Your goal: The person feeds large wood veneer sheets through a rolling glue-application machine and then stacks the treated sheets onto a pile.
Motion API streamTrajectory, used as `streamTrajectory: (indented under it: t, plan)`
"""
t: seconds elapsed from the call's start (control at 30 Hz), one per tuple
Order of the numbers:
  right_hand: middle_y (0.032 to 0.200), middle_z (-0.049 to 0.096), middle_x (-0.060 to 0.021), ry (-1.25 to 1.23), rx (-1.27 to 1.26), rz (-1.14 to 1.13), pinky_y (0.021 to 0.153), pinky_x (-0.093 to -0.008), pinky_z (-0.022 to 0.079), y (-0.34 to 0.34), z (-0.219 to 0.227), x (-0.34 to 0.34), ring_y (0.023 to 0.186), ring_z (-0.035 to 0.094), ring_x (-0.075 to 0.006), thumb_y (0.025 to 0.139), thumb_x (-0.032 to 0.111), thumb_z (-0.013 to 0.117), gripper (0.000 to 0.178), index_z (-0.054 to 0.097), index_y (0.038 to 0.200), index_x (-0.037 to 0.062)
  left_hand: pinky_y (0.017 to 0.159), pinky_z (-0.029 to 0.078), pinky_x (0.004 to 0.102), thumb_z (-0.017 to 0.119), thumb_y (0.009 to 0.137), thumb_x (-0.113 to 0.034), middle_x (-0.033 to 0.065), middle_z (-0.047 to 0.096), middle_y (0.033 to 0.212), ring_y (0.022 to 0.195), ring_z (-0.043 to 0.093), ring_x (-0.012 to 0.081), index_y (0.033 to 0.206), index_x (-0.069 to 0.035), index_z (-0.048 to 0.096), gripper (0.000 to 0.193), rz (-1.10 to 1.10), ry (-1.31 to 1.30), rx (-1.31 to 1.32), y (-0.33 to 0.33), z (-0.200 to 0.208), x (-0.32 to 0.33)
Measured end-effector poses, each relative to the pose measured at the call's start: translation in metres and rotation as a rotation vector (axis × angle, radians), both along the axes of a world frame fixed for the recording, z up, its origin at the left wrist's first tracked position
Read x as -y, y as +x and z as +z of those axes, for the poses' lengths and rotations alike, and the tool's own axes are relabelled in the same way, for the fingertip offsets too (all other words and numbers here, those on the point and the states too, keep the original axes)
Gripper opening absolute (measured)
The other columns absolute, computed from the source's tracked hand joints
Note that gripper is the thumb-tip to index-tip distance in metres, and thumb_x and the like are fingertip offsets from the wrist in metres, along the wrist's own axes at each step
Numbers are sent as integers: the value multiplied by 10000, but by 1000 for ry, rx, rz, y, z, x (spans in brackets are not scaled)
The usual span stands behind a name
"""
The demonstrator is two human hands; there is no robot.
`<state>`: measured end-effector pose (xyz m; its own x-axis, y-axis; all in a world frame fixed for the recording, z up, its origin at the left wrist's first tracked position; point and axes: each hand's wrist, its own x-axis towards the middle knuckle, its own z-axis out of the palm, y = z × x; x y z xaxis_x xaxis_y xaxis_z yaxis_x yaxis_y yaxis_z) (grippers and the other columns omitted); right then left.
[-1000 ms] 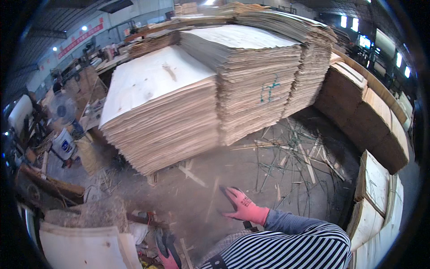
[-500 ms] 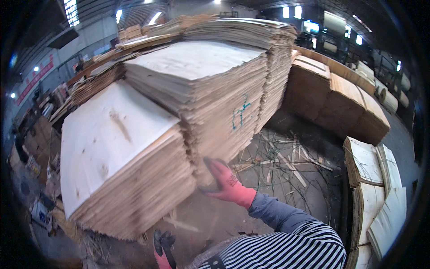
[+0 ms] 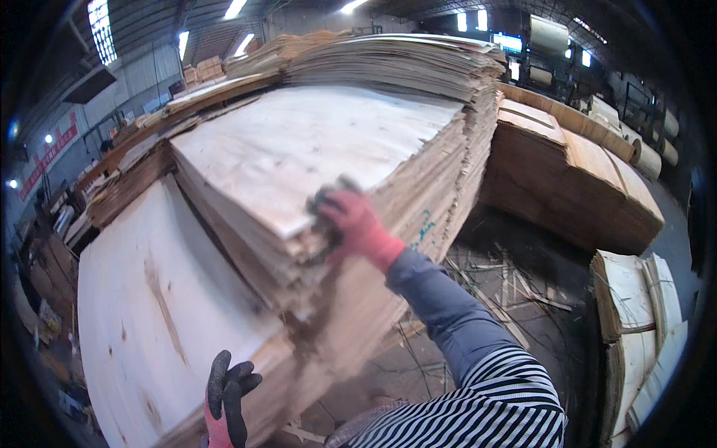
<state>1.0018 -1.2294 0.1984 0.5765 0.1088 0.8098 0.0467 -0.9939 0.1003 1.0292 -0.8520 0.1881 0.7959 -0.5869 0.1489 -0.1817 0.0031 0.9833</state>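
Observation:
My right hand (image 3: 355, 228), in a red glove with dark fingertips, is at the near corner of a tall stack of wood veneer sheets (image 3: 321, 134). Motion blurs its fingers, so whether they grip the sheet edges does not show. In front of the lower veneer stack (image 3: 149, 291) on the left is my left hand (image 3: 228, 399), gloved alike. Its dark fingers point up, spread apart, with nothing held. The lower stack's pale top sheet has brown streaks and knots. Green marks run along the tall stack's side.
Brown-sided veneer stacks (image 3: 567, 179) stand at the right rear. Tied veneer bundles (image 3: 627, 313) are at the right. Loose wood strips (image 3: 515, 299) and strands litter the floor between the stacks. A higher veneer pile (image 3: 388, 63) rises behind the tall stack.
My right hand has risen from the tall stack's lower side to its top corner. My left hand has come up and left, in front of the lower stack. The view has shifted closer to the stacks.

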Motion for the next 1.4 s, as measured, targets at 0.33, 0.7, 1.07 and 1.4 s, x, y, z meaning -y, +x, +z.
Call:
streamTrajectory:
  t: [0.33, 0.7, 1.07, 1.4]
  plan:
    - [904, 529, -23, -49, 114, 70, 701, -341, 439, 11, 72, 26, 855, 535, -202, 522, 502, 678, 588, 572, 982, 151, 960, 301, 390, 339, 863, -516, 119, 388, 1296, 1184, 375, 256, 1289, -96, 334, 598, -148, -413, -434, 91, 66, 152]
    - [1099, 468, -119, -38, 108, 63, 968, -532, 256, 3, 53, 32, 1074, 432, -278, 691, 243, 555, 548, 435, 1211, 123, 806, 465, 356, 651, 736, -152, 188, 471, 1150, 966, 542, 237, 1216, 34, 347, 598, -283, -225, 372, 81, 93, 243]
    - [1062, 541, -79, 65, 115, -33, 950, -429, 343, 8, -16, 61, 986, 518, -248, 723, 174, 488, 308, 555, 1021, 136, 937, 358, 407, 630, 729, -436, 200, 466, 1180, 1100, 458, 311, 1180, 45, 417, 693, -174, 161, 1150, 136, 6, 202]
    - [1094, 560, -87, -58, 66, -171, 970, -382, 338, -61, -21, 43, 1032, 527, -234, 773, 178, 474, 296, 543, 1051, 103, 935, 353, 294, 524, 705, 54, 147, 468, 1200, 1093, 466, 222, 1240, 33, 381, 554, -106, 217, 944, 36, 2, 202]
